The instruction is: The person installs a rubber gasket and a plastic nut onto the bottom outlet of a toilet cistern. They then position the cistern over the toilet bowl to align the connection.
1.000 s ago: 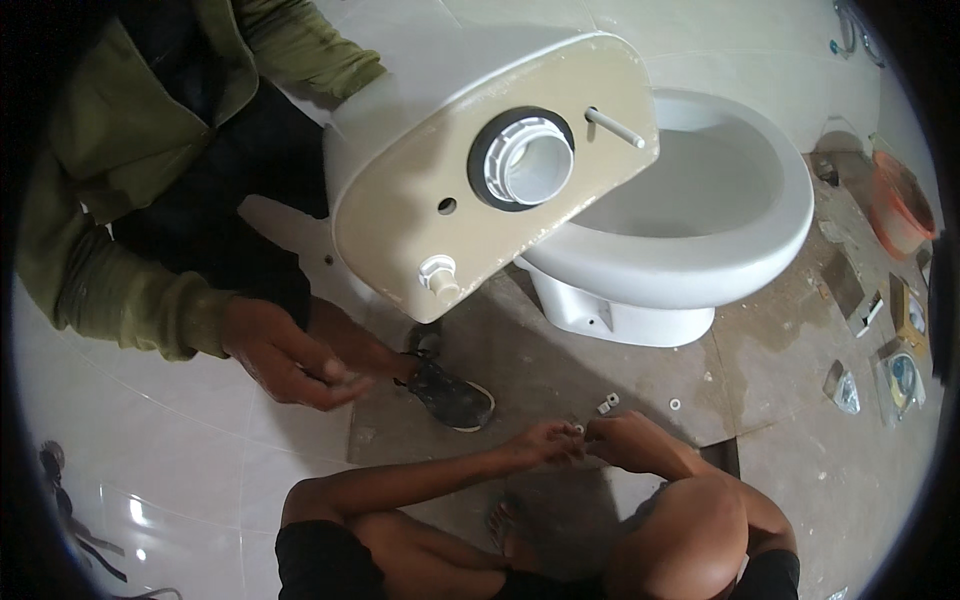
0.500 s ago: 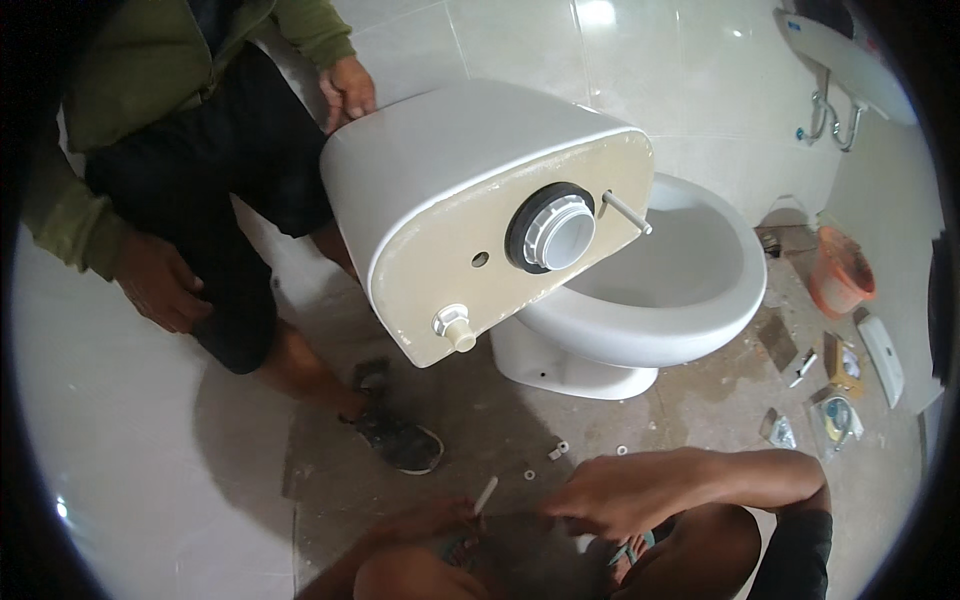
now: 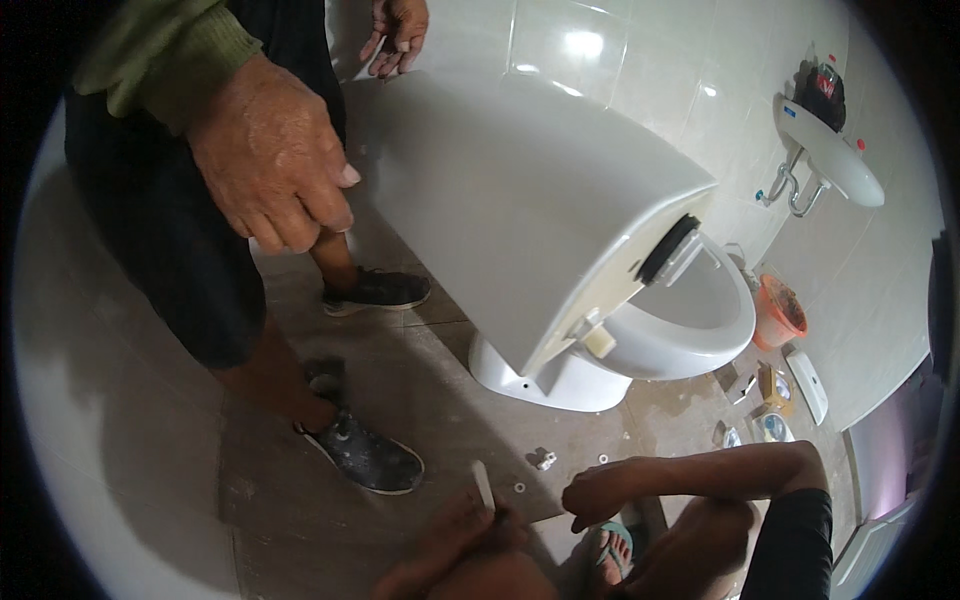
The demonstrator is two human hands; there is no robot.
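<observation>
At the bottom of the view my left hand (image 3: 468, 525) is closed around a slim white rod (image 3: 483, 486), which points upward. My right hand (image 3: 605, 490) is apart from it to the right, with its fingers curled; whatever they may hold is hidden. Ahead of my hands, a white toilet tank (image 3: 530, 180) lies tilted against the white toilet bowl (image 3: 690, 340). A black ring seal (image 3: 668, 250) and a pale plastic fitting (image 3: 598, 340) stick out of the tank's underside, seen nearly edge-on.
A co-worker's hand (image 3: 275, 160) in a green sleeve hangs at the left; the other hand (image 3: 398, 38) is by the tank's far end. Small white nuts (image 3: 545, 459) lie on the floor. An orange bucket (image 3: 778, 315) and a white tank lid (image 3: 808, 387) are at right.
The tank has turned, so its underside shows far less and its side more. The co-worker's near hand has come closer. My right hand has moved away from my left.
</observation>
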